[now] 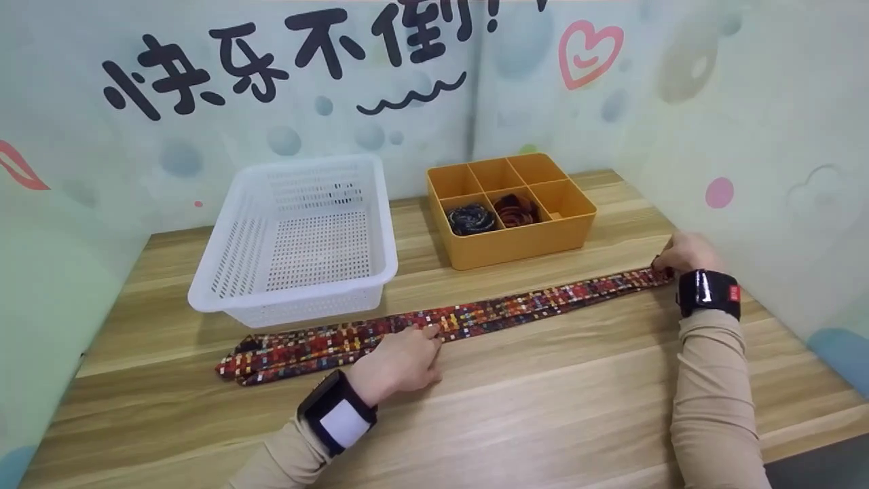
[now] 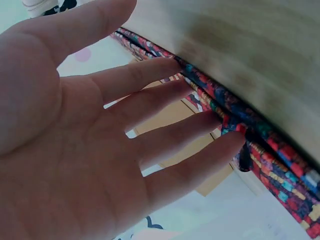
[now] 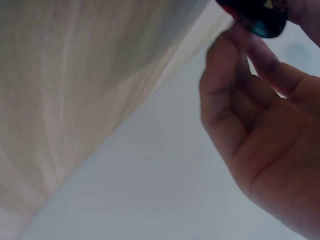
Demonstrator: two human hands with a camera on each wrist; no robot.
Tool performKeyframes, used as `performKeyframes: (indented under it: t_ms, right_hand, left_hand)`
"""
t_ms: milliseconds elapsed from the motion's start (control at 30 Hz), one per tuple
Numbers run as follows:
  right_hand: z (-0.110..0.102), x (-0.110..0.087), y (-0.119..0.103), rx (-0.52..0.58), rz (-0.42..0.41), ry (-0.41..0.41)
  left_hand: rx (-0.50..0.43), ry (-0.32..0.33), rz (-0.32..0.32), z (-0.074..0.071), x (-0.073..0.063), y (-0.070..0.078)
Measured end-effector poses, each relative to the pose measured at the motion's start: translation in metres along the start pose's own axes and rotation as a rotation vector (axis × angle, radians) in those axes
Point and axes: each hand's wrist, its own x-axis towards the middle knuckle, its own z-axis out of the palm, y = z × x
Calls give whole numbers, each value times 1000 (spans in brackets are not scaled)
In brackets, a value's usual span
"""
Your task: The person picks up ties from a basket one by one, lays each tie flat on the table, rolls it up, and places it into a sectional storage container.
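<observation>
A red necktie with a multicoloured woven pattern (image 1: 475, 314) lies folded lengthwise across the table, its pointed ends at the left. Near its middle, my left hand (image 1: 400, 360) touches it with extended fingers. In the left wrist view the fingertips of that hand (image 2: 115, 130) rest along the tie (image 2: 280, 175), thumb held apart. At the tie's far right end my right hand (image 1: 689, 252) pinches the folded end. The right wrist view shows curled fingers of that hand (image 3: 265, 120) at a dark piece of the tie (image 3: 262, 17), partly cut off by the frame.
A white perforated plastic basket (image 1: 292, 299) stands at the back left. Behind the tie is an orange six-compartment box (image 1: 523, 246); its front left compartment holds a dark rolled tie (image 1: 472, 219), the front middle one a reddish rolled tie (image 1: 517, 210). Printed wall panels (image 1: 421, 129) border the table.
</observation>
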Motion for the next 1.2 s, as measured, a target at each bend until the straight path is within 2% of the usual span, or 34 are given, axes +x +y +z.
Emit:
performKeyframes:
  t_ms: [100,300,400,500,600,700,833,967,1067,1200]
  right_hand:
    - [2,3,-4,-20,-59,19]
    - [-3,10,-8,-62,-103,-122]
    - [-4,11,-7,-85,-105,-130]
    - [-4,11,-3,-104,-63,-110]
    - [-5,12,2,-100,-32,-119]
    - [-6,14,4,-69,-35,-113]
    - [-2,21,0,-45,-100,-48]
    - [4,32,-5,-137,-185,-14]
    - [4,36,-8,-181,-211,-53]
    - [1,39,-14,-41,-193,-228]
  left_hand:
    - [9,-19,-5,1,0,2]
    - [-9,-58,-31,1,5,3]
    - [-14,-58,-34,1,6,2]
    - [-21,-47,-28,1,6,2]
    - [-30,-40,-27,1,7,2]
    - [-34,-32,-29,1,8,2]
    - [-3,7,-29,2,10,3]
    - [64,122,-7,4,13,4]
    - [82,186,5,6,15,5]
    - [59,173,-2,6,18,5]
